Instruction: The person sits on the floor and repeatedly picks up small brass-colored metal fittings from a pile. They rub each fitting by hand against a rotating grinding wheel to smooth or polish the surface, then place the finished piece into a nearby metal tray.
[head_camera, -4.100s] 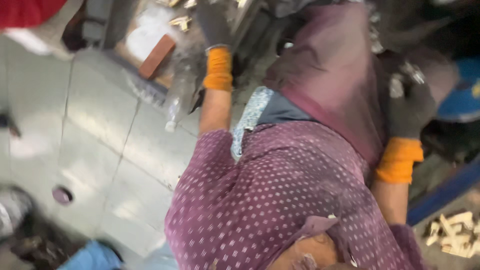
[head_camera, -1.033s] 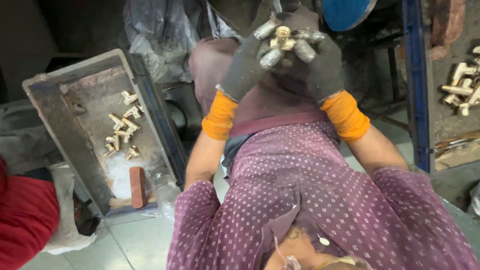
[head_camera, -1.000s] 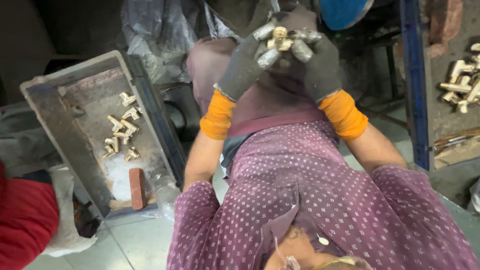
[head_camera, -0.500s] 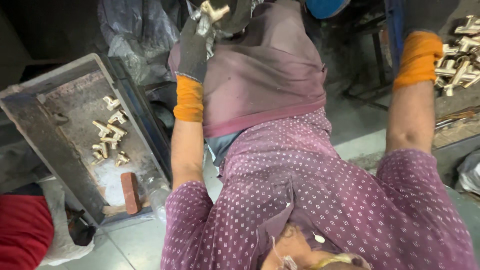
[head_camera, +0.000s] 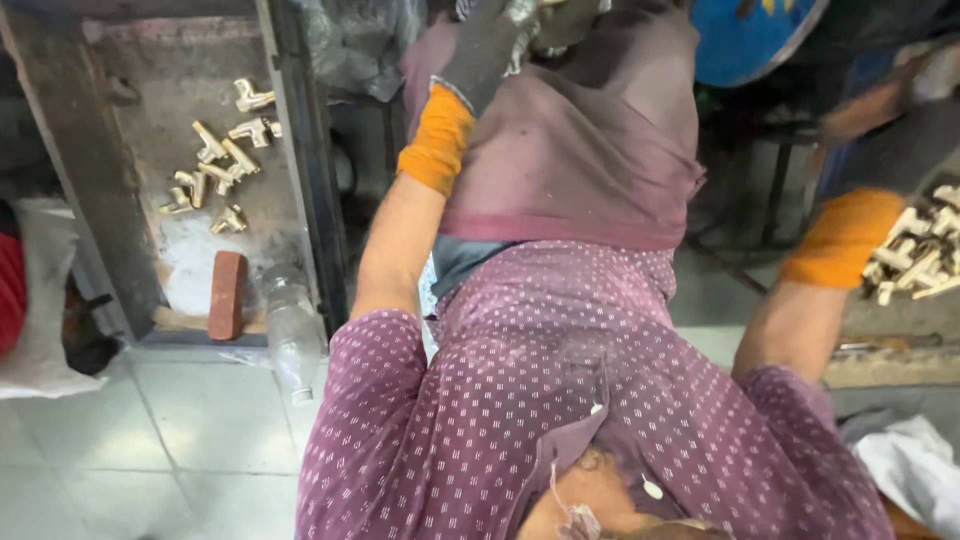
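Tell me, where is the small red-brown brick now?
In the head view, the red-brown brick lies at lower left, on the near end of the grey metal tray, below the brass T-shaped fittings and beside a clear plastic bottle.

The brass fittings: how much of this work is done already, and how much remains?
Done: several brass fittings lie in the metal tray on the left. In hand: the gloved left hand holds one fitting up. Left: a pile of fittings beside the right hand, which is blurred.

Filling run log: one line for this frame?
left hand: gloved, holds brass fittings | right hand: blurred, over fitting pile | tray: loose fittings
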